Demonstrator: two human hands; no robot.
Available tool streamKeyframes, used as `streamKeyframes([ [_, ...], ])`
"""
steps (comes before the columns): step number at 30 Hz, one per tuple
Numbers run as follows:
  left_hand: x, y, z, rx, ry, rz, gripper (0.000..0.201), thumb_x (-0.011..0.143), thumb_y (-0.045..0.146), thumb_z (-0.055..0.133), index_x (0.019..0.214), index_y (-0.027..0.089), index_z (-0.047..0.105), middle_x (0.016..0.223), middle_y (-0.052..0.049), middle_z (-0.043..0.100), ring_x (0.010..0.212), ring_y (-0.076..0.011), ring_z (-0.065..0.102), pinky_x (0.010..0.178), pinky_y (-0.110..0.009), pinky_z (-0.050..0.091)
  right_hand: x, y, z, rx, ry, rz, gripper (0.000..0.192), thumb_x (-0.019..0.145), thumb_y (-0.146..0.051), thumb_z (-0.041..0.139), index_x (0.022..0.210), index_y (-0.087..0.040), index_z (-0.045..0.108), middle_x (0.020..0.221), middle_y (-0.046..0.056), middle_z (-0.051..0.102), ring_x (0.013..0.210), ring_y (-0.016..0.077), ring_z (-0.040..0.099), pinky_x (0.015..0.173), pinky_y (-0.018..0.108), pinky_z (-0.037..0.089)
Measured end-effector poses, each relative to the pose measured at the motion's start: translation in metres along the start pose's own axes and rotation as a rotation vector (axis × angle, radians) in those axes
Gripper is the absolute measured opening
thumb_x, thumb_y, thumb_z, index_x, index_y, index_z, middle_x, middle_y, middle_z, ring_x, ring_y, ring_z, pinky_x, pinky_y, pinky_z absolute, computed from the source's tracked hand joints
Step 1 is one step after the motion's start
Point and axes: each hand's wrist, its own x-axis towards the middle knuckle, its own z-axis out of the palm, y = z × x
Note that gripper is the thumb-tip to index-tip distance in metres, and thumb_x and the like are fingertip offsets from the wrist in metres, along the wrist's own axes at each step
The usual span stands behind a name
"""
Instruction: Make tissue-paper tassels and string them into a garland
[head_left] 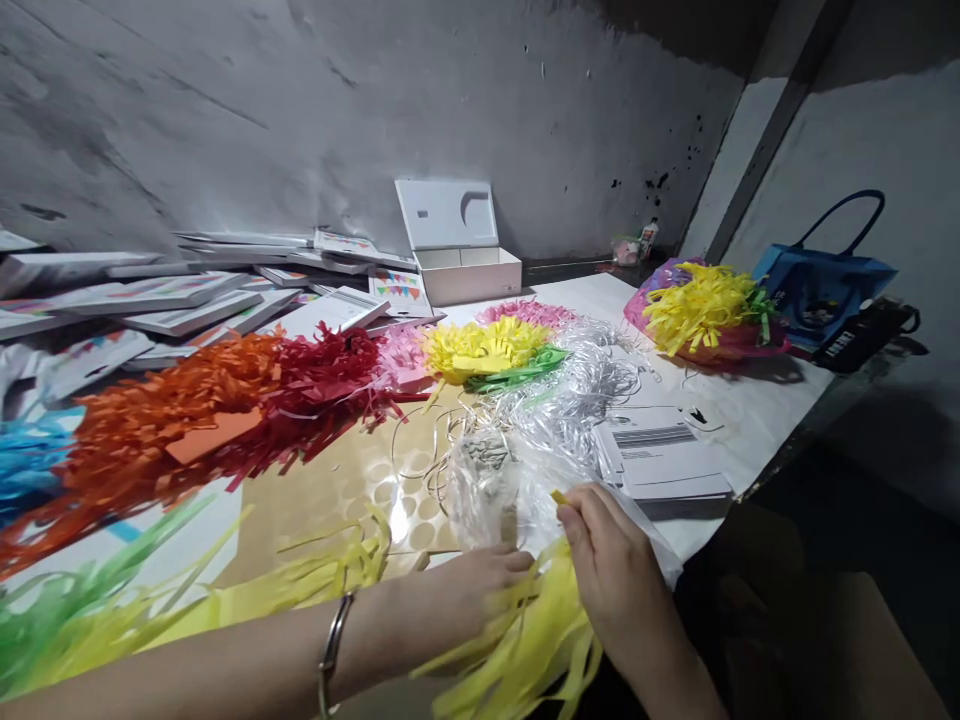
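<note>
Here, by the near edge of the table (772, 400), the right hand (626, 585) pinched a yellow tissue fringe (532, 640); whether the left hand (461, 600), close beside it, gripped anything, I couldn't tell.

Cool, muted light here, palest across the white-covered bench (784, 415), with the grey wall (300, 120) sitting dull behind! And there's the glare: a hard white flare on the brown sticker sheet (399, 520), smaller glints rippling over the clear plastic bag (480, 470). Lower right drops away to near black, detail swallowed. Now the left hand (480, 590), smeared soft by blur, the yellow tissue fringe (540, 625) fuzzy too; the right hand (619, 575) reads crisper. Out left, wide-angle distortion stretches the flat white boxes (71, 272)!
</note>
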Motion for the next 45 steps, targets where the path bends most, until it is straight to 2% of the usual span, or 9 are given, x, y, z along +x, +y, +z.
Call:
streamKeyframes([
  [5,-0.009,-0.015,-0.013,-0.007,-0.001,-0.074,0.021,0.096,0.015,0.05,0.091,0.017,0.07,0.094,-0.01,0.069,0.082,-0.02,0.063,0.074,-0.029,0.049,-0.037,0.04,0.028,-0.393,-0.196,0.089,0.032,0.103,-0.019,0.037,0.074,-0.025,0.048,0.064,-0.002,0.061,0.052,0.0141,0.06,0.048,0.028,0.03],
  [9,0.0,-0.04,-0.019,0.025,0.203,-0.332,0.028,0.097,0.015,0.045,0.089,0.016,0.072,0.088,-0.009,0.066,0.075,-0.0181,0.061,0.067,-0.028,0.046,-0.053,0.041,0.032,-0.415,-0.128,0.05,0.04,0.108,-0.029,0.025,0.075,-0.025,0.048,0.064,-0.002,0.061,0.052,0.014,0.062,0.048,0.029,0.029],
  [15,0.021,-0.063,-0.001,-0.012,0.179,-0.387,0.02,0.075,0.009,0.063,0.056,0.015,0.062,0.067,-0.001,0.054,0.052,-0.0111,0.041,0.055,-0.027,0.034,-0.047,0.039,0.032,-0.466,-0.117,0.045,0.045,0.109,-0.031,0.02,0.075,-0.025,0.049,0.061,-0.002,0.061,0.051,0.014,0.063,0.047,0.03,0.03],
  [18,0.024,-0.062,-0.005,-0.065,0.209,-0.398,0.019,0.078,0.01,0.061,0.059,0.015,0.063,0.069,-0.002,0.057,0.055,-0.0122,0.044,0.058,-0.027,0.036,-0.049,0.04,0.033,-0.47,-0.114,0.046,0.046,0.109,-0.033,0.02,0.074,-0.025,0.05,0.062,-0.002,0.061,0.05,0.0149,0.063,0.048,0.031,0.031],
  [22,0.016,-0.043,-0.026,-0.193,0.297,-0.431,0.019,0.093,0.025,0.054,0.085,0.016,0.068,0.082,-0.006,0.067,0.074,-0.0173,0.058,0.068,-0.028,0.043,-0.049,0.038,0.031,-0.429,-0.099,0.041,0.049,0.109,-0.036,0.02,0.074,-0.025,0.051,0.063,-0.002,0.059,0.05,0.0145,0.062,0.047,0.03,0.032],
  [27,-0.014,0.004,-0.042,-0.96,0.46,-0.615,0.033,0.082,0.045,0.074,0.078,0.013,0.066,0.07,0.0,0.061,0.063,-0.0118,0.05,0.062,-0.025,0.04,-0.04,0.018,0.02,-0.265,-0.02,-0.024,0.04,0.108,-0.03,0.028,0.08,-0.023,0.056,0.073,0.001,0.062,0.06,0.014,0.064,0.058,0.026,0.043],
  [31,-0.037,0.035,-0.036,-1.268,0.549,-0.647,0.038,0.075,0.045,0.083,0.074,0.013,0.064,0.063,0.003,0.055,0.054,-0.0079,0.044,0.054,-0.023,0.035,-0.034,-0.016,0.015,-0.06,0.089,-0.186,0.014,0.101,-0.017,0.046,0.1,-0.019,0.06,0.085,0.005,0.066,0.078,0.0173,0.066,0.075,0.028,0.049],
  [38,-0.071,0.072,-0.026,-1.343,0.724,-0.618,0.037,0.074,0.044,0.085,0.075,0.012,0.065,0.062,0.002,0.056,0.055,-0.0081,0.046,0.054,-0.022,0.036,-0.032,-0.083,0.039,0.197,0.061,-0.227,0.016,0.097,-0.01,0.048,0.091,-0.02,0.06,0.073,0.003,0.06,0.067,0.0167,0.058,0.066,0.029,0.045],
  [45,-0.11,0.09,-0.019,-1.136,0.861,-0.581,0.039,0.077,0.048,0.081,0.074,0.013,0.066,0.063,0.002,0.055,0.056,-0.0088,0.046,0.054,-0.022,0.036,-0.04,-0.11,0.05,0.242,-0.04,-0.273,0.022,0.097,-0.013,0.045,0.081,-0.02,0.059,0.069,0.001,0.055,0.063,0.0147,0.055,0.06,0.026,0.042],
])
